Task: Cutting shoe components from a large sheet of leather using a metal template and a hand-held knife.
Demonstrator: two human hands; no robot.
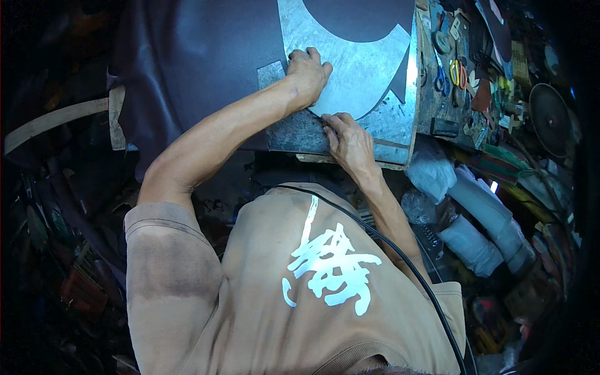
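Note:
A pale grey sheet template (350, 69) with curved edges lies over dark brown leather (200, 56) on the work surface. My left hand (307, 75) presses down on the template's left part, its bent fingers spread apart. Close below it, my right hand (350, 140) rests at the template's lower edge. Its thumb and fingers are pinched together around something thin and dark, mostly hidden by the fingers. Under the hands shows a worn grey metal plate (294, 134) along the near edge of the surface.
On the bench at the right lie blue-handled scissors (440, 78), orange-handled scissors (460, 74) and a roll of tape (442, 42). A round dark disc (550, 119) stands beyond them. Plastic-wrapped bundles (472, 244) sit below. A black cable (400, 256) runs across my shirt.

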